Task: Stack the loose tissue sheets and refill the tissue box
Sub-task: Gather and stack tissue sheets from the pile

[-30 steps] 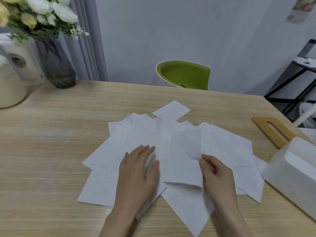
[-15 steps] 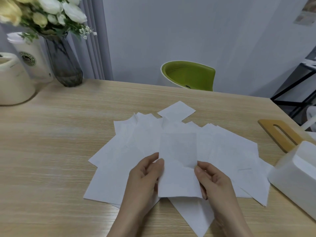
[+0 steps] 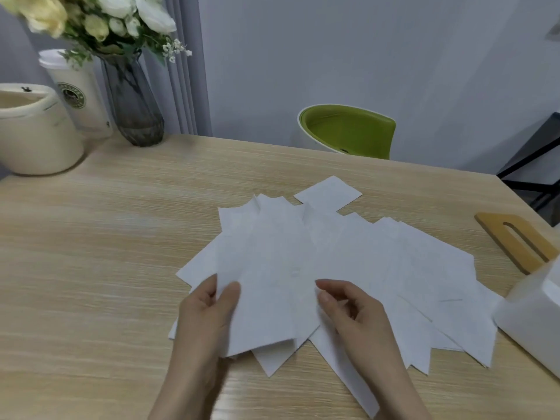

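The left hand (image 3: pixel 209 310) pinched a tissue sheet (image 3: pixel 266 286) by its left edge, long axis running up the frame; the right hand (image 3: pixel 354 310), fingers loosely curled, empty, hovered just right; the tissue box (image 3: pixel 533 310) sat far right.

The white tissue box (image 3: pixel 533 316) is cut off by the right edge. The flowers (image 3: pixel 100 16) are cropped at the top edge, and the cream pot (image 3: pixel 33 131) at the left. Lower tissue sheets (image 3: pixel 424 283) are partly hidden under upper ones. The cup's logo (image 3: pixel 72 95) is too blurred to be read.
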Demonstrator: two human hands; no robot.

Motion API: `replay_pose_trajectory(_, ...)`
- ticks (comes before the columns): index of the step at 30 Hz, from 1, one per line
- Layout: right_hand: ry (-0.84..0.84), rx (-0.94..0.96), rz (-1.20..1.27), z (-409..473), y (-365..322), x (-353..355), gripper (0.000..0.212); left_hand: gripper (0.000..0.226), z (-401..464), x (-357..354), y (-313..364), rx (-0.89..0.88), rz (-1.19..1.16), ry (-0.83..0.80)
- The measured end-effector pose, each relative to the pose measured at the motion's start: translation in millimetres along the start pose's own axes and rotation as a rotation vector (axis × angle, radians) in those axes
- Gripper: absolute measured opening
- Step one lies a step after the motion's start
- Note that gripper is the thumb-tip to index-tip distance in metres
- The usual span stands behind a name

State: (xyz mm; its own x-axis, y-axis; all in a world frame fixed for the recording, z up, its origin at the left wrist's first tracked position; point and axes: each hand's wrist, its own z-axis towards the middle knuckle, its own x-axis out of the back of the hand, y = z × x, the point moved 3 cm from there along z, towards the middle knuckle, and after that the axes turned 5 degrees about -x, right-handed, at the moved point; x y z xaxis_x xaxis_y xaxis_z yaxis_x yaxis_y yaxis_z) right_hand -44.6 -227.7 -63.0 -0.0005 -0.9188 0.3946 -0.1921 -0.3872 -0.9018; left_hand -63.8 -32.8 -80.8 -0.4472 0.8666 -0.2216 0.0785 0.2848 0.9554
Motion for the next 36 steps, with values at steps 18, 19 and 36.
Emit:
replay_pose_trajectory(18, -0.103, -0.044, -0.256, 21, -12, -28, 0.015, 0.023, 10, 37, 1, 0.021, 0.043, 0.102)
replay_pose_trajectory(19, -0.105, -0.048, -0.263, 22, -12, -29, 0.013, 0.024, 10, 37, 1, 0.022, 0.048, 0.101)
replay_pose_trajectory(36, 0.112, -0.031, 0.109, 20, -5, 25, 0.008, 0.022, 8, -4, 4, 0.024, -0.009, -0.033)
